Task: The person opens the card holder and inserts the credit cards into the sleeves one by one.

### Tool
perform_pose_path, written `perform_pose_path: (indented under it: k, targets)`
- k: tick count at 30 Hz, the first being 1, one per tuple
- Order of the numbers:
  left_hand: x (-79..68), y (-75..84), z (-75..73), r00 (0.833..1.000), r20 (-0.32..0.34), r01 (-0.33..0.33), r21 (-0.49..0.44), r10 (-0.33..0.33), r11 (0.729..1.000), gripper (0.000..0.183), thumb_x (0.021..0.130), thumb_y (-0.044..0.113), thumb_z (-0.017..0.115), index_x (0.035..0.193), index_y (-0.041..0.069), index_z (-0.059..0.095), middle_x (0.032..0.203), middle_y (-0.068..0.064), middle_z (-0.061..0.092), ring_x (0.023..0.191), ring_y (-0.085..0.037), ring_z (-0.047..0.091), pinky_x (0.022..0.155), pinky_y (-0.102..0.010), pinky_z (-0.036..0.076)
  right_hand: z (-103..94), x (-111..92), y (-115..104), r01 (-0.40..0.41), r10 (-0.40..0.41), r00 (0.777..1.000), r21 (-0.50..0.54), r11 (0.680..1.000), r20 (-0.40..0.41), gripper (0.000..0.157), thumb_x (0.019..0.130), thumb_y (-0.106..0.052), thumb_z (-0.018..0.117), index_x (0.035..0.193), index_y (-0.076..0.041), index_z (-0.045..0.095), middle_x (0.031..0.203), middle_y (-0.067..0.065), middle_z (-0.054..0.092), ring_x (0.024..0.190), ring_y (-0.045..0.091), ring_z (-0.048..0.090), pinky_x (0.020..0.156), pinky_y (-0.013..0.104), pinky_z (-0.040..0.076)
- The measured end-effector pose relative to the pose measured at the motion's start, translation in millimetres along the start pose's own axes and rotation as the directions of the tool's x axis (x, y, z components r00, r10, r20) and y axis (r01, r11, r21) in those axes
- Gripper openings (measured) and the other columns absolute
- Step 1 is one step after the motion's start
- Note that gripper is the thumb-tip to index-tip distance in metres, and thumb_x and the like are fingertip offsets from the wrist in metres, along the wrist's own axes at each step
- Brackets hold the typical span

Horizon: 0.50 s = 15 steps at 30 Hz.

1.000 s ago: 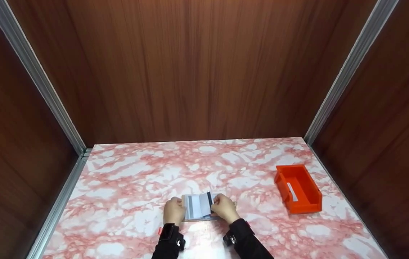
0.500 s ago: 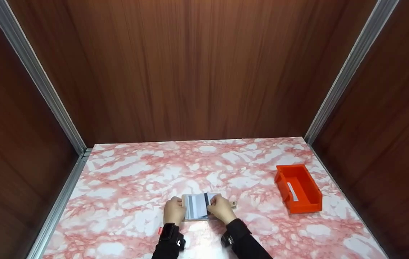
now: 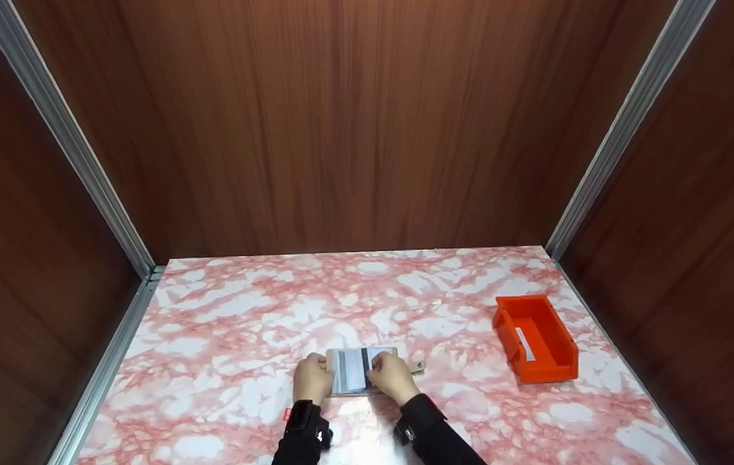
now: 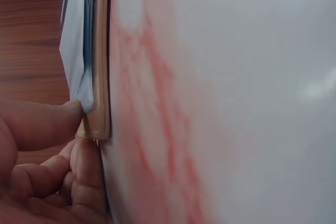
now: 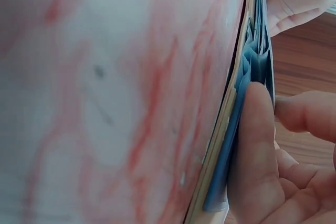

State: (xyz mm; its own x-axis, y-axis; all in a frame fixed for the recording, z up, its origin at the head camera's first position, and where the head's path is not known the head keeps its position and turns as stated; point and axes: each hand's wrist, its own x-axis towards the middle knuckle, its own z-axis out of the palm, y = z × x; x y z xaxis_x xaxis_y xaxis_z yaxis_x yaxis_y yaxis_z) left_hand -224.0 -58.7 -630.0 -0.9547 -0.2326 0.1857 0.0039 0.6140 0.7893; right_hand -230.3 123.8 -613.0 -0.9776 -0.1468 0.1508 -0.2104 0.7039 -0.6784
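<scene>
A tan card holder (image 3: pixel 349 392) lies spread on the table, its clear plastic sleeves (image 3: pixel 350 371) fanned out. My left hand (image 3: pixel 312 380) grips its left end; in the left wrist view the thumb lies on the sleeves and the curled fingers sit at the edge of the tan cover (image 4: pixel 100 77). Near the middle, my right hand (image 3: pixel 395 378) pinches a sleeve with a dark stripe (image 3: pixel 366 367). In the right wrist view the thumb and a fingertip close on the bluish sleeves (image 5: pixel 257 59). A strap with a snap (image 3: pixel 418 366) sticks out to the right.
An orange bin (image 3: pixel 538 339) with a white label stands at the right of the pink-and-white marbled table (image 3: pixel 244 310). Brown wood-grain panels (image 3: pixel 341 129) rise behind and on both sides, with metal rails at the corners.
The right hand has moved left, turning the dark-striped sleeve toward the left hand. More of the holder's right part and the snap strap now show. The left hand has stayed put.
</scene>
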Motion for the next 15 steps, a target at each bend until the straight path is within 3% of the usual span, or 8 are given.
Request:
perform_pose_path:
  k: [15]
  targets:
    - [-0.5,1.1,0.5,0.999,-0.038,-0.016,-0.01,0.016,1.0,0.018,0.078,0.003,0.074,0.092,-0.006,0.068,0.08,-0.013,0.07,0.078,-0.033,0.067,0.074,-0.045,0.053,5.7,0.4,-2.8,0.075,-0.076,0.997,-0.051,0.996,-0.023,0.014,0.076,-0.001,0.072,0.087,0.003,0.064,0.077,0.009,0.065,0.07,0.024,0.062,0.069,0.039,0.052]
